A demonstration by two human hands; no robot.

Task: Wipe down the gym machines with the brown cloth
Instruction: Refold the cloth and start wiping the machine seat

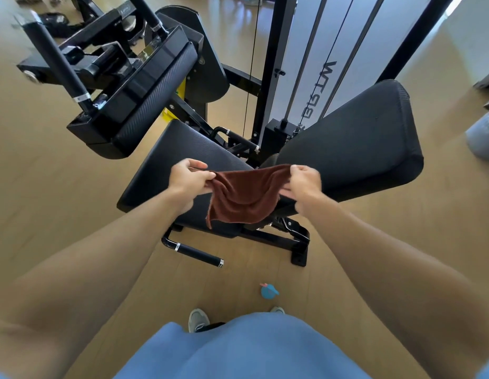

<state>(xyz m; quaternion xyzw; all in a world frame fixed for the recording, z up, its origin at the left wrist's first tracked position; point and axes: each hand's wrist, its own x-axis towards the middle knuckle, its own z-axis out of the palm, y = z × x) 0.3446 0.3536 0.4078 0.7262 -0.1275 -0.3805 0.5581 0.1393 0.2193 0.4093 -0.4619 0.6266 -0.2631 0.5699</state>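
Note:
The brown cloth (244, 196) hangs stretched between my two hands above the black gym machine. My left hand (190, 177) pinches its left edge, and my right hand (303, 184) grips its right edge. Under the cloth lies the machine's black padded seat (169, 165). The black backrest pad (358, 138) rises to the right. A black chest pad (153, 99) with upright handles stands at the upper left.
The machine's weight stack frame (300, 64) with cables stands behind the seat. A black handle bar (196, 254) sticks out near the floor below the seat. A small blue object (268, 291) lies on the wooden floor by my shoes. Another grey machine part (481, 132) sits at the right edge.

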